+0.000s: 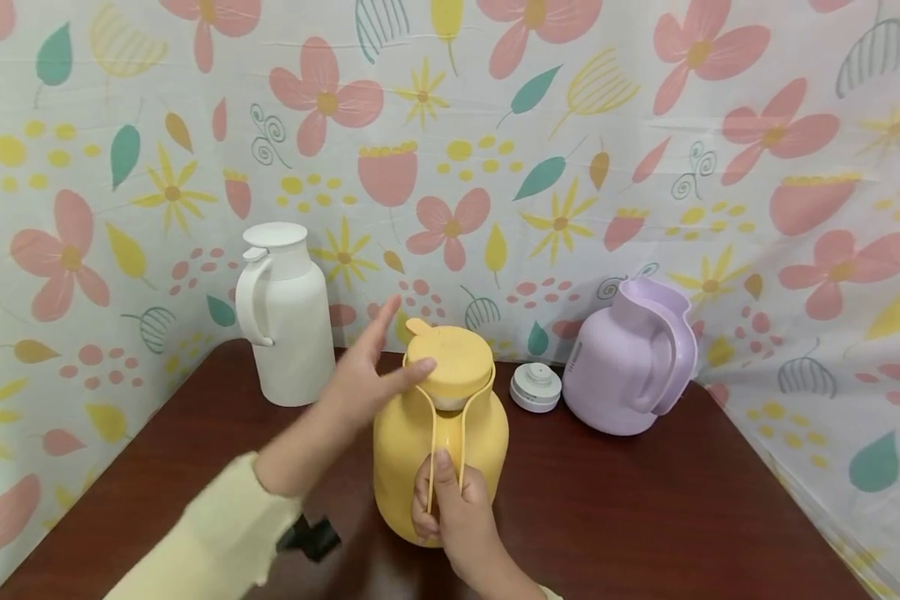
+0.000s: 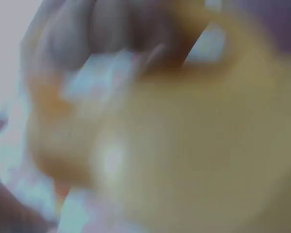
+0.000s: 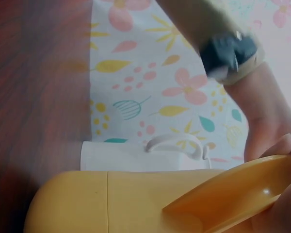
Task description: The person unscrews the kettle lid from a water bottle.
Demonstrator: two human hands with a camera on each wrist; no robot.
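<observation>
A yellow thermos jug point(image 1: 486, 433) stands upright on the table, its round yellow lid point(image 1: 453, 354) seated on the neck. Around the jug's handle point(image 1: 450, 429) the right hand point(image 1: 461, 517) is curled, thumb up along it. The left hand point(image 1: 371, 371) is at the lid's left side with fingers spread and thumb over the lid's edge; whether it touches is unclear. In the left wrist view the yellow jug point(image 2: 184, 155) is strongly blurred, with fingers point(image 2: 111, 29) above it. The right wrist view shows the jug's body point(image 3: 87, 204) side-on.
Behind on the left stands a white thermos jug point(image 1: 296, 333). To the right, a white stopper point(image 1: 536, 387) lies beside a lilac jug point(image 1: 607, 367) whose top is uncovered. A flower-patterned cloth point(image 1: 450, 167) hangs behind the dark brown table point(image 1: 645, 517).
</observation>
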